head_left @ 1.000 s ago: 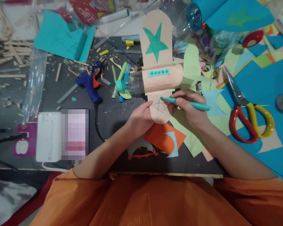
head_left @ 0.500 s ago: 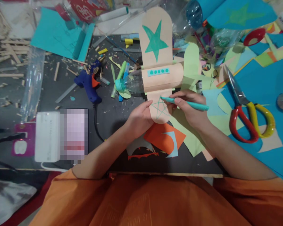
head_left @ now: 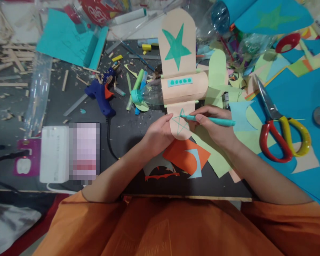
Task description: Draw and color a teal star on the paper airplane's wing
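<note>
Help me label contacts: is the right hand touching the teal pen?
Touching. The head view shows the right hand gripping the teal pen, its barrel lying against the hand with no gap.

hands [head_left: 158,137]: 2 | peach wings [head_left: 189,65]: 2 | stars [head_left: 177,46]: 3 | dots [head_left: 181,81]: 5 | glue gun [head_left: 100,96]: 1

"What sort of place is this?"
"A crafting spot: one littered table [head_left: 128,131]."
"What shows it?"
"Glue gun [head_left: 100,96] and wood scraps [head_left: 16,60] toward ten o'clock, marker [head_left: 221,121] and scissors [head_left: 275,113] at three, cut paper [head_left: 181,153] at four. Home or workshop, I can't tell."
</note>
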### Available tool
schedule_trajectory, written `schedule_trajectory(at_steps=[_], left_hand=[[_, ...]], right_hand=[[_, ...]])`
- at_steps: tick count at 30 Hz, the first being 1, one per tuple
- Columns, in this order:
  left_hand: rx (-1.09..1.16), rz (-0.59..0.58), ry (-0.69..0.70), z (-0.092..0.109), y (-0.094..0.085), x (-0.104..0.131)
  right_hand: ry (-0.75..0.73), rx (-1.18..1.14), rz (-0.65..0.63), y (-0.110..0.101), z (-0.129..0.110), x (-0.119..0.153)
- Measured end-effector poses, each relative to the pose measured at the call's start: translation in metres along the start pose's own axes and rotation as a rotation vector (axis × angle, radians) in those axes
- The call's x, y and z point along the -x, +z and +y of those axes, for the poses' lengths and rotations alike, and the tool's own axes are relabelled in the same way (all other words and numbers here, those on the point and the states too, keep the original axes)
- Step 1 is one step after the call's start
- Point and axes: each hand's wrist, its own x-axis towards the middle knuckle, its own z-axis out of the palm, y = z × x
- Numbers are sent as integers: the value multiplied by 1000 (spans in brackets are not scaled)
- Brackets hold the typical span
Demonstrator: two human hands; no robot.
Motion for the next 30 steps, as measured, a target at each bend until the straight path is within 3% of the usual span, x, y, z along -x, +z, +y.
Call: schedule_trajectory(at_steps=[7,14,19,30], left_hand=[[25,86,-46,4,13,3],[37,72,-31,4,13,3],[152,133,-54,5,18,3],[107,63,-26,2,13,1]], right_hand=[[2,15,33,1,-2,1],[-42,21,70,2,4,0],[-52,33,78,-1,8,-1],[-12,19,87,1,4,-2]])
